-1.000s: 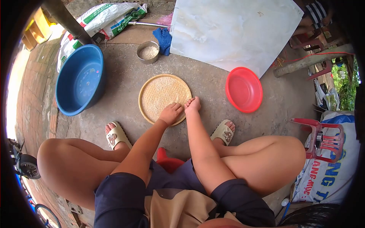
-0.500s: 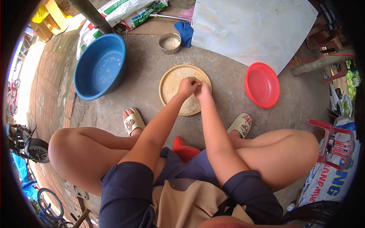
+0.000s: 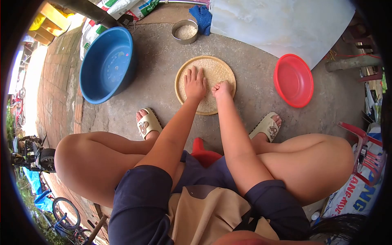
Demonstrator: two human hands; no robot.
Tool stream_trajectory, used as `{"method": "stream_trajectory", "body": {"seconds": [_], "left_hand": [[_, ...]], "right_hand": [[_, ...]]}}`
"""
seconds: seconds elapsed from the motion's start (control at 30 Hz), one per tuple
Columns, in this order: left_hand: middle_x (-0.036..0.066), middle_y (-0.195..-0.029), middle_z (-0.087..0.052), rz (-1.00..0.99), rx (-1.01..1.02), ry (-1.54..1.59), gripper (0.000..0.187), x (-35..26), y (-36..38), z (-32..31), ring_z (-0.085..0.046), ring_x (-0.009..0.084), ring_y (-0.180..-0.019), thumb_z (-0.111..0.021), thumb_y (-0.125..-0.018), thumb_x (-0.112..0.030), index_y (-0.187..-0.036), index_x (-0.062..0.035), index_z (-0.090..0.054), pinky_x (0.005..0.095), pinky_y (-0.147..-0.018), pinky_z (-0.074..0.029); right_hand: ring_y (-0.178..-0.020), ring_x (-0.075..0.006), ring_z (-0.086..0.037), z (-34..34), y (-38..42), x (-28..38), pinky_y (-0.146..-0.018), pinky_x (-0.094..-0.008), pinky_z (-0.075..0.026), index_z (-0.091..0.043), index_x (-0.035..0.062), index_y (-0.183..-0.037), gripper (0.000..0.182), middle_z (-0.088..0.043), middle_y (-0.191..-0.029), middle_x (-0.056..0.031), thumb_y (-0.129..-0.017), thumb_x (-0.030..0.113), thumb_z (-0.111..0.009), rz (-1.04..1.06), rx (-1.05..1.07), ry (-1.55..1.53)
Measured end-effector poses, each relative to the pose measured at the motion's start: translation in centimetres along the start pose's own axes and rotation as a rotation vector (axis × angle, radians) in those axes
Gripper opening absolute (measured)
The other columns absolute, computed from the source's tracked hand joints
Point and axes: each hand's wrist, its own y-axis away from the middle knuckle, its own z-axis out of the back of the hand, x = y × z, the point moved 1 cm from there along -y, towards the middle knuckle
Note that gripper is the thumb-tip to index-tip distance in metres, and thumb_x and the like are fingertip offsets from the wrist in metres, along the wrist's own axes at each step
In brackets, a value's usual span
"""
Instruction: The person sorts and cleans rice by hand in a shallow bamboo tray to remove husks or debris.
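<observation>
A round woven tray with a raised rim lies on the ground between my feet, spread with pale rice grains. My left hand is palm down over the rice on the tray's left side, its fingers stretched out and apart. Over the right side is my right hand, its fingers curled closed; whatever they may hold is hidden. The two hands are apart. Just beyond the tray stands a metal bowl that holds more rice.
To the left sits a large blue basin, and to the right a smaller red basin. A blue glove lies by a pale marbled sheet. At far right are a red plastic chair and printed sacks. Loose grains dot the concrete.
My hands were together over the tray; now they are separated. The left hand has moved left and spread flat over the rice. My right hand remains closed. The view has shifted slightly.
</observation>
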Motion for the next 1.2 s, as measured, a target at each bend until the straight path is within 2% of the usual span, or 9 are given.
{"method": "stream_trajectory", "body": {"seconds": [0.2,0.47,0.6,0.67,0.73,0.9,0.97,1.07,1.2], "left_hand": [[0.009,-0.149,-0.024,-0.006,0.004,-0.041,0.051,0.6,0.8,-0.6,-0.019,0.0296,-0.138,-0.04,-0.091,-0.034,-0.14,-0.0206,-0.035,0.0462,-0.112,-0.011],[0.008,-0.148,-0.027,0.05,0.1,-0.08,0.049,0.8,0.3,0.0,-0.019,0.0278,-0.138,-0.039,-0.09,-0.032,-0.137,-0.0193,-0.039,0.0472,-0.112,-0.012],[0.008,-0.149,-0.025,0.057,0.072,-0.006,0.05,0.8,0.2,0.4,-0.018,0.0271,-0.139,-0.038,-0.091,-0.036,-0.139,-0.023,-0.035,0.0461,-0.113,-0.01],[0.008,-0.148,-0.026,0.063,0.065,0.007,0.05,0.9,0.3,0.4,-0.019,0.0272,-0.138,-0.038,-0.091,-0.035,-0.139,-0.0221,-0.036,0.0466,-0.113,-0.011],[0.008,-0.148,-0.027,0.058,0.049,0.027,0.05,0.7,0.3,0.5,-0.02,0.0274,-0.138,-0.038,-0.09,-0.035,-0.139,-0.0213,-0.036,0.047,-0.112,-0.011],[0.008,-0.148,-0.026,0.065,0.061,0.009,0.05,0.8,0.2,0.7,-0.019,0.0263,-0.138,-0.04,-0.091,-0.035,-0.139,-0.023,-0.036,0.046,-0.113,-0.01],[0.008,-0.148,-0.027,0.056,0.078,-0.002,0.049,0.9,0.2,0.4,-0.019,0.026,-0.138,-0.04,-0.091,-0.035,-0.138,-0.0229,-0.037,0.0457,-0.113,-0.01],[0.007,-0.148,-0.027,0.059,0.061,-0.019,0.049,1.0,0.4,-0.1,-0.019,0.0258,-0.138,-0.04,-0.091,-0.035,-0.138,-0.0228,-0.038,0.0452,-0.113,-0.01],[0.007,-0.149,-0.026,0.053,0.002,0.02,0.047,0.7,0.4,0.1,-0.019,0.0254,-0.139,-0.04,-0.091,-0.034,-0.137,-0.0238,-0.039,0.0444,-0.113,-0.01]], "right_hand": [[-0.041,-0.011,-0.013,-2.7,0.4,-0.2,-0.039,-0.0265,-0.014,-0.023,0.0144,-0.057,0.03,-0.021,-0.05,0.0031,-0.086,0.017,-0.034,-0.01,0.051,0.038],[-0.044,-0.0105,-0.035,-10.5,-1.8,-0.6,-0.042,-0.0239,-0.033,-0.039,0.0112,-0.066,0.026,-0.039,-0.053,0.0007,-0.091,0.015,-0.035,-0.103,0.317,-0.121],[-0.058,-0.0141,-0.051,-18.5,-1.1,1.2,-0.057,-0.0278,-0.048,-0.047,0.0076,-0.076,0.02,-0.052,-0.065,-0.0028,-0.091,0.016,-0.037,-0.093,0.469,-0.111],[-0.096,-0.0281,-0.058,-22.4,0.0,2.6,-0.085,-0.046,-0.052,-0.048,0.0002,-0.101,0.026,-0.056,-0.1,-0.016,-0.094,0.021,-0.035,-0.052,0.648,-0.088],[-0.123,-0.0405,-0.04,-24.5,0.2,2.6,-0.093,-0.0588,-0.043,-0.024,0.0007,-0.135,0.059,-0.034,-0.134,-0.0245,-0.095,0.042,-0.037,-0.089,0.586,0.104],[-0.131,-0.0443,-0.027,-21.2,7.2,1.2,-0.095,-0.0634,-0.039,0.013,0.0104,-0.144,0.101,-0.009,-0.148,-0.0238,-0.081,0.073,-0.035,-0.02,0.522,0.233],[-0.127,-0.0447,-0.034,-17.7,4.9,-0.2,-0.098,-0.0552,-0.041,0.009,0.0111,-0.144,0.097,-0.011,-0.147,-0.0237,-0.083,0.071,-0.036,0.162,0.811,0.213],[-0.108,-0.0351,-0.053,-11.2,3.0,-1.5,-0.085,-0.0458,-0.048,-0.035,-0.0008,-0.132,0.064,-0.049,-0.124,-0.0227,-0.094,0.051,-0.033,0.534,0.379,0.359],[-0.099,-0.0309,-0.055,-3.1,-1.1,-2.9,-0.086,-0.0401,-0.045,-0.055,-0.001,-0.105,0.032,-0.056,-0.113,-0.0167,-0.091,0.026,-0.049,1.042,-0.03,0.767]]}}
